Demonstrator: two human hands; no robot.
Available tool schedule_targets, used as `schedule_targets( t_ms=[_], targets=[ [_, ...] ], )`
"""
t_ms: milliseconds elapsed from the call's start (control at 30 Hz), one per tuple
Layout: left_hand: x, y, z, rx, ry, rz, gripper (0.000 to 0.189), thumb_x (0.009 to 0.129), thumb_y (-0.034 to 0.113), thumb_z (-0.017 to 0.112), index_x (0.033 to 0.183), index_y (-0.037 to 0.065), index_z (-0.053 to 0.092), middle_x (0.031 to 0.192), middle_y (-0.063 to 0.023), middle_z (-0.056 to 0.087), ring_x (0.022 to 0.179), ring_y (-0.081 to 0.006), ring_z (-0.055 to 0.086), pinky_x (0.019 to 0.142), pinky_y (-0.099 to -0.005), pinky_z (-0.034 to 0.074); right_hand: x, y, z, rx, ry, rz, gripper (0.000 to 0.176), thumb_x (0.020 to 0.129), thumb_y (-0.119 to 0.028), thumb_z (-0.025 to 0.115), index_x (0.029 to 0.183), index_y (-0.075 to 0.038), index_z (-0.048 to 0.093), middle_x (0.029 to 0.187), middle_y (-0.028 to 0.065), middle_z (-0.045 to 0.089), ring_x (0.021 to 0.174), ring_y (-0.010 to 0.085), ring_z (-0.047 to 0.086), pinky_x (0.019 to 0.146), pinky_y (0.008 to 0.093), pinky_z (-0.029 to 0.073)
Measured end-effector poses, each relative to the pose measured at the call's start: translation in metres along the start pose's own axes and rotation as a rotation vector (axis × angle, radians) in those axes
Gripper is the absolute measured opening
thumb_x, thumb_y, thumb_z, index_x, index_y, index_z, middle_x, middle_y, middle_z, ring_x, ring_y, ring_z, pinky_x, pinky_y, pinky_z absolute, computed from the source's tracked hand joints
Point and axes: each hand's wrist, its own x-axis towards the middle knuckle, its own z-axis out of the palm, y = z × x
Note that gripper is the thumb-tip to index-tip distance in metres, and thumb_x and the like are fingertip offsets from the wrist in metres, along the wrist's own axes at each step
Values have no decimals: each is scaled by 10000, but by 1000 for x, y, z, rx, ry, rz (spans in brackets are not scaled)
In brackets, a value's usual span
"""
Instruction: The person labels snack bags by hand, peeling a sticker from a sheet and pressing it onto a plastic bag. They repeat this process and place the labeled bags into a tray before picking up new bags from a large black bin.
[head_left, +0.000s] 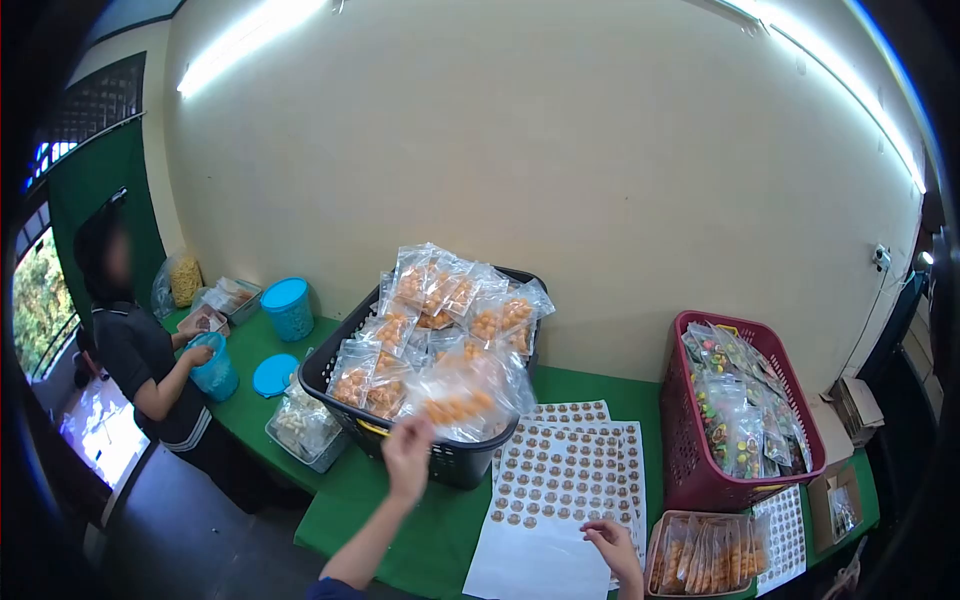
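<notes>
My left hand (408,458) is closed on the lower edge of a clear plastic bag of orange snacks (460,405), smeared by motion, at the front of the black basket (456,464). That basket is heaped with similar snack bags (440,285). Over the lower right part of a sheet of round stickers (560,475) is my right hand (612,545), thumb and fingers close together; whether a sticker is between them is too small to tell. The sheet's lower part is bare white, and more sticker sheets lie under it.
A maroon basket (690,485) of colourful packets stands right, behind a tray (655,570) of filled orange bags. Left are a tub of bags (305,425), a blue lid (275,375) and a blue bucket (288,310). A co-worker (150,370) holds another blue bucket (215,370).
</notes>
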Motion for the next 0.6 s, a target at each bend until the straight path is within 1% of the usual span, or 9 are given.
schedule_targets(
  t_ms=[100,167,200,300,333,433,467,567,600],
  targets=[
    [-70,-11,23,-13,-193,-118,44,796,44,579,836,25,581,766,1,540,695,-61,489,636,-190,410,6,-21,42,99,-118,-85,245,795,-80,578,1017,16,537,910,95,602,853,151,571,753,247,444],
    [-107,-21,29,131,-351,-45,83,783,33,594,860,1,589,787,-43,580,734,-81,535,648,-204,434,4,-34,68,255,-132,-24,276,804,-73,568,1060,16,517,918,99,599,873,164,572,784,252,435],
    [-122,-29,29,193,-437,35,106,768,4,598,870,-19,582,852,-72,589,782,-100,558,676,-231,464,3,-35,82,341,-22,-48,252,820,-90,558,1046,15,516,918,97,599,857,154,573,764,254,442],
    [-144,-32,29,91,-458,-113,91,753,-32,595,843,-25,587,939,-94,579,833,-132,572,703,-254,481,9,-43,92,671,112,25,223,826,-120,562,1002,14,527,905,87,600,825,141,574,736,249,448],
    [-143,-25,26,124,-524,-109,199,760,-52,571,953,-12,545,992,-116,562,856,-158,577,711,-257,480,10,-44,93,692,132,42,220,842,-170,549,973,6,534,864,67,601,760,123,565,684,241,444],
    [-147,-28,21,-271,-305,-357,320,768,-48,557,1066,-3,450,1008,-141,555,847,-168,586,712,-255,476,16,-20,85,744,135,39,227,860,-208,524,942,1,555,821,56,596,706,110,551,656,229,429],
    [-143,-24,16,-287,-274,-450,379,794,44,571,1110,-2,368,947,-131,576,829,-158,590,695,-248,469,17,-13,83,606,56,13,237,865,-222,514,934,0,562,809,51,592,704,105,545,652,229,425],
    [-136,-47,-15,-208,-633,-685,342,809,168,592,1049,-14,431,829,-91,596,725,-132,589,633,-228,462,10,0,77,256,-184,-2,270,877,-254,491,917,-1,579,783,38,583,704,94,530,651,229,419],
    [-139,-52,-22,193,-756,-717,248,838,194,553,942,-31,565,758,-53,597,567,-83,518,514,-208,419,10,-4,80,186,-277,26,277,879,-260,488,915,-1,583,781,35,581,709,92,529,657,232,421]
  ],
)
